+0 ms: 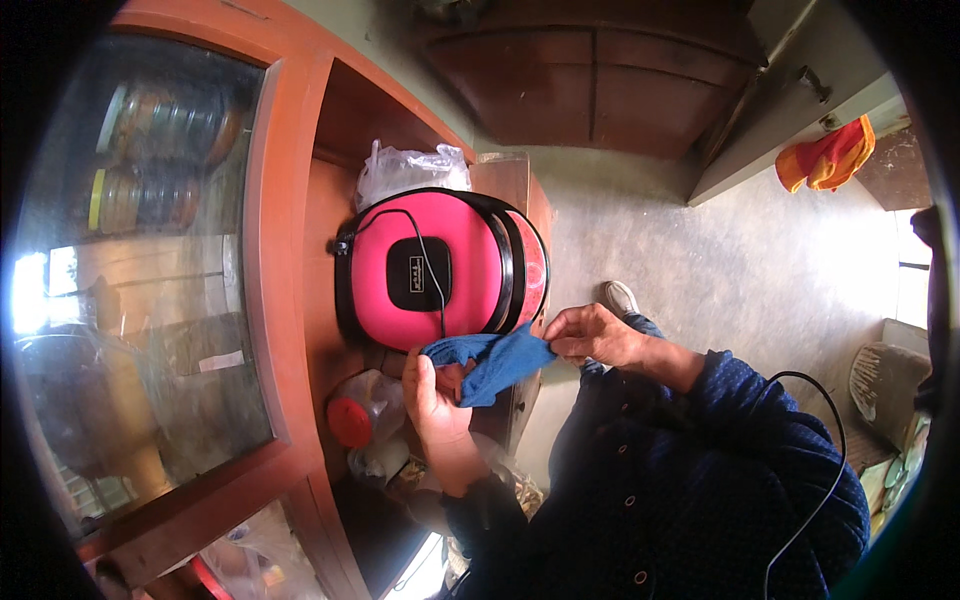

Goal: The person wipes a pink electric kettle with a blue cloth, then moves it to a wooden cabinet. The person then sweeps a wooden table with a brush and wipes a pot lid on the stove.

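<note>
A blue cloth [497, 362] is stretched between my two hands, just in front of a rounded pink appliance with black trim. My left hand [437, 405] holds the cloth's bunched left part, thumb up, with some fingers hidden behind the fabric. At the cloth's other end, my right hand [603, 336] pinches a corner between thumb and fingers. The pink appliance [385, 310] rests on a reddish-brown shelf; a black square panel marks its top. Its thin dark cord [425, 255] lies across the lid and runs down behind the cloth.
A clear plastic bag [415, 172] sits behind the appliance. Nearer stands a container with a red lid [348, 422]. On the left is an orange-framed cabinet [285, 250] with jars behind glass. A red-and-orange cloth [828, 158] hangs by the door at right.
</note>
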